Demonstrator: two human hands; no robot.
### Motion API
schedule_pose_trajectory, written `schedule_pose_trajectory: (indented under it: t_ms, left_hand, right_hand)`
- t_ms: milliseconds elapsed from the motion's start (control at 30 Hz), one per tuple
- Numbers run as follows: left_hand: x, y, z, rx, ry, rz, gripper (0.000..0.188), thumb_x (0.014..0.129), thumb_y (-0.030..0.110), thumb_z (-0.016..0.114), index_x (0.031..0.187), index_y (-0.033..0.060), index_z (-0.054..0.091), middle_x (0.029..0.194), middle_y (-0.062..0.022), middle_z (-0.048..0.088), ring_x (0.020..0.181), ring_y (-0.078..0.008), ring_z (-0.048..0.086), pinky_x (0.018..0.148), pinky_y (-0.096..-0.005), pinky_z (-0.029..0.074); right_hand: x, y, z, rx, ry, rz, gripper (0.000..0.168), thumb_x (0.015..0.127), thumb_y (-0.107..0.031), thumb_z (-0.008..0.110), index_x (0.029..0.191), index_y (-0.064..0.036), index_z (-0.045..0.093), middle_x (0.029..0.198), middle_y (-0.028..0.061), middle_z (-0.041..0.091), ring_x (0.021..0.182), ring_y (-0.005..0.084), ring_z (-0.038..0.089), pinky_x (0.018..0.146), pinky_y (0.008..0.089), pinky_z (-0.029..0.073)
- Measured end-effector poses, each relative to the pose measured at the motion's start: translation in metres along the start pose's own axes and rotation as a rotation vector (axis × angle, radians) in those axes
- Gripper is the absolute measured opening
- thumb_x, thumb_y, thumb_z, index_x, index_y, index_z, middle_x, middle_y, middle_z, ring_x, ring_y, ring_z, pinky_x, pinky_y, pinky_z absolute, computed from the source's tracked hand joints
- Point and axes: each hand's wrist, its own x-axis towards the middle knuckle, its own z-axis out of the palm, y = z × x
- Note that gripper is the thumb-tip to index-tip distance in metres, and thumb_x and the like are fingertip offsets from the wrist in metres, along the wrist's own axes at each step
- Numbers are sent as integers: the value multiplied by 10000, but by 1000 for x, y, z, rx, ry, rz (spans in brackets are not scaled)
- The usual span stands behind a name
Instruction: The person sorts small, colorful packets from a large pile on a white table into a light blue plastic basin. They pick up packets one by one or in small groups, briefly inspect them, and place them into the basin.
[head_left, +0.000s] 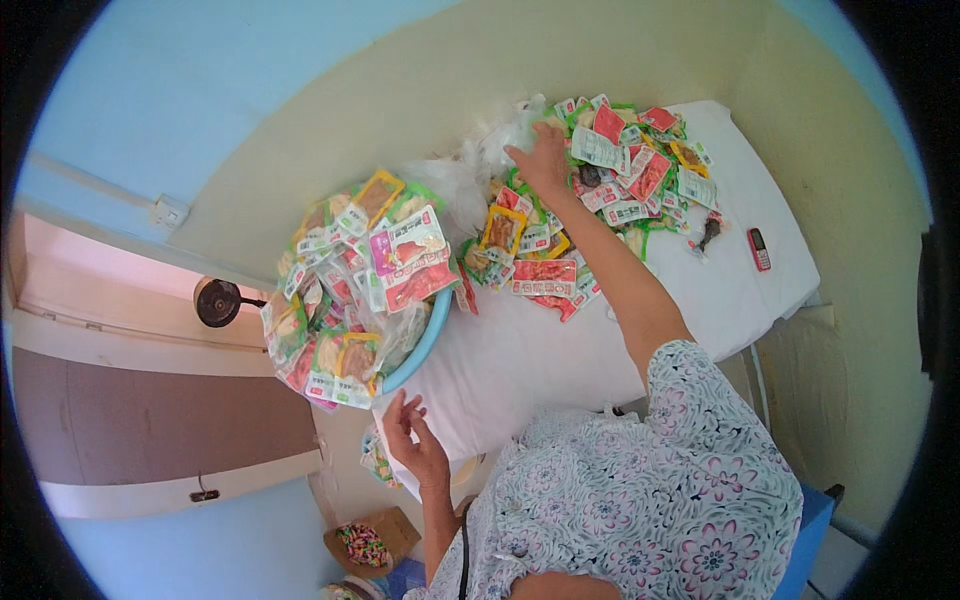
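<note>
My right hand (546, 166) reaches over a heap of food packets (630, 172) on a white-covered table (480, 360). Its thumb stands apart from the fingers, beside clear plastic bags (501, 146); I cannot tell whether the fingertips touch them. Empty and loosely curled, my left hand (414, 442) hovers by the table's left edge, just below a light-blue basin (421, 356). That basin is piled above its rim with sealed packets in red, white, green and yellow. A larger red-and-white packet (412, 259) lies on top.
A red mobile phone (759, 249) and a dark vacuum-packed piece (707, 234) lie on the cloth at right. The wall (420, 120) runs behind the table. On the floor at lower left stands a cardboard box (397, 529) with small colourful pieces (364, 545).
</note>
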Motion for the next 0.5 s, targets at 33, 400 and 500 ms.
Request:
schedule_pose_trajectory:
  t_ms: [33, 400, 500]
  left_hand:
    - [-2, 1, 4, -11, -32, 16, 325, 931, -74, 478, 1242, -5, 543, 1185, -144, 588, 969, -212, 660, 773, -306, 557]
    - [-8, 5, 31, -228, -471, -214, 203, 975, 53, 514, 1143, -28, 595, 1080, -122, 636, 922, -194, 671, 783, -314, 549]
    - [0, -6, 54, -309, -600, -289, 244, 988, 121, 526, 1162, -39, 589, 1126, -135, 632, 972, -201, 652, 812, -335, 548]
  right_hand:
    - [2, 9, 7, -46, -76, 47, 361, 785, -274, 740, 1027, -40, 608, 1044, 135, 572, 978, 333, 594, 814, 468, 494]
    - [-76, 27, -77, 1125, -124, 536, 95, 911, -83, 569, 989, -55, 615, 955, 17, 641, 834, 110, 604, 691, 260, 506]
    - [-114, 20, -117, 1348, -308, 676, 183, 940, -53, 510, 1107, -41, 583, 1073, 52, 634, 940, 142, 615, 784, 295, 517]
